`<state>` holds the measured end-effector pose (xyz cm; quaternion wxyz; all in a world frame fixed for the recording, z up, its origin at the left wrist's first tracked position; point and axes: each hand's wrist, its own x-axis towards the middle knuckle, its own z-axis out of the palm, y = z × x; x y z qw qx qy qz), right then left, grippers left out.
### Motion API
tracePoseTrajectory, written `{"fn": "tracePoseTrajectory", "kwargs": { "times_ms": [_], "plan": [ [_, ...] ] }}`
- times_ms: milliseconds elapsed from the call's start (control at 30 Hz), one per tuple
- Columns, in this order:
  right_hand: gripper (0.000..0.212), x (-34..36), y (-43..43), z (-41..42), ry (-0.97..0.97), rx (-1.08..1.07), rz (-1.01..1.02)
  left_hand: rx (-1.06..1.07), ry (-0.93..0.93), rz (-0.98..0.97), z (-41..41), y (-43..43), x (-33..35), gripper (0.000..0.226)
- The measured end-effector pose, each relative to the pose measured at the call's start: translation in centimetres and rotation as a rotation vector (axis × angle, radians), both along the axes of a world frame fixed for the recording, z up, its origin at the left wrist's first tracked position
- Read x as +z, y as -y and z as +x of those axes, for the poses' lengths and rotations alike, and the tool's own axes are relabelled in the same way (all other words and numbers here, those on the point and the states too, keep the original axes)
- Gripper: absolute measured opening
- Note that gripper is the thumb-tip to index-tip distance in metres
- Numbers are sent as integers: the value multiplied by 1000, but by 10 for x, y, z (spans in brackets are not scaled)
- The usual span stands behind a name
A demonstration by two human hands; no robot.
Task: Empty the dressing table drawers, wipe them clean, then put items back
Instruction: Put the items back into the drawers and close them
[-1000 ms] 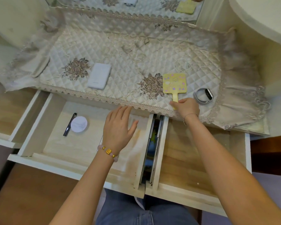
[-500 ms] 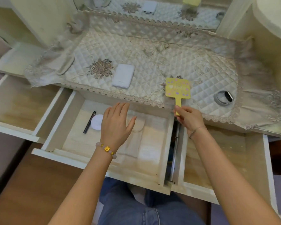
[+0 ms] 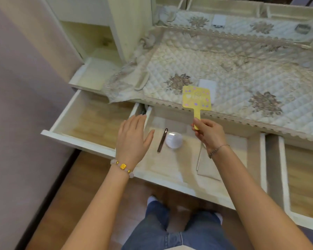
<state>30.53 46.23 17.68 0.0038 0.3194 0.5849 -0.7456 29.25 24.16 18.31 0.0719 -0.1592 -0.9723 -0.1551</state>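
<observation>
Mirror [image 3: 196, 98] handle pinched in right hand [image 3: 209, 135] over middle drawer [image 3: 170, 181]; left hand [image 3: 132, 139] flat, empty, above left wall.

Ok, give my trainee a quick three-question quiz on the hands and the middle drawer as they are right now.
1. True or false: the right hand pinches the yellow hand mirror by its handle.
2. What lies in the middle drawer right beside the dark stick? A) a white round compact B) a hairbrush C) scissors
3. Fill in: the left hand, its fingers straight and holding nothing, is ____.

Key: 1 true; 2 A; 3 open.
</observation>
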Motion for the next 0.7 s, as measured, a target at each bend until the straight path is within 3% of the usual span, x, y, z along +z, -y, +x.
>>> {"fn": "tracePoseTrajectory", "kwargs": {
  "times_ms": [333,700],
  "plan": [
    [10,-13,65,-34,22,85,58,94,54,141,-42,69,-12,47],
    [14,-25,56,-110,92,48,49,263,332,609,-167,37,-42,52]
  ]
}}
